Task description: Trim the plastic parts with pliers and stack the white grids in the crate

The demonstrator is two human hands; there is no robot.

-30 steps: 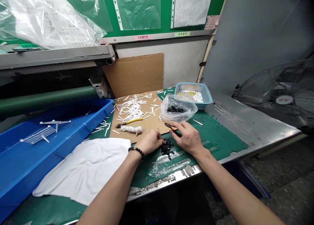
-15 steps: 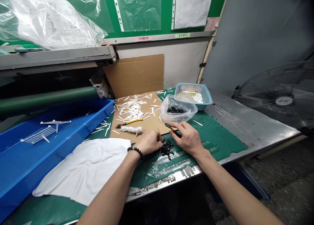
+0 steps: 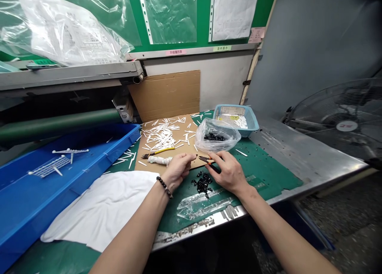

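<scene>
In my right hand (image 3: pixel 229 171) is a pair of cutting pliers (image 3: pixel 209 161) with dark and orange handles, its jaws pointing left. My left hand (image 3: pixel 180 168) pinches a tiny black piece (image 3: pixel 196 156) between thumb and fingertip, close to the jaws. Below the two hands lies a loose pile of small black pieces (image 3: pixel 204 183) on the green mat (image 3: pixel 268 166). Behind the pliers stands a clear plastic bag (image 3: pixel 229 140) with more black pieces (image 3: pixel 215 136) inside. Whether the jaws touch the pinched piece I cannot tell.
White sticks (image 3: pixel 164 134) cover part of a cardboard sheet (image 3: pixel 191 146), beside a yellow-handled tool (image 3: pixel 161 150) and a white wrapped bundle (image 3: pixel 159 160). A blue basket (image 3: pixel 252 122) stands behind the bag. Leftward are a white cloth (image 3: pixel 101 206), a blue tray (image 3: pixel 89 174) and white lattice parts (image 3: pixel 50 165).
My left hand has risen from the pile of black pieces and now holds a tiny one up near the pliers' jaws. The right hand keeps the pliers in nearly the same place.
</scene>
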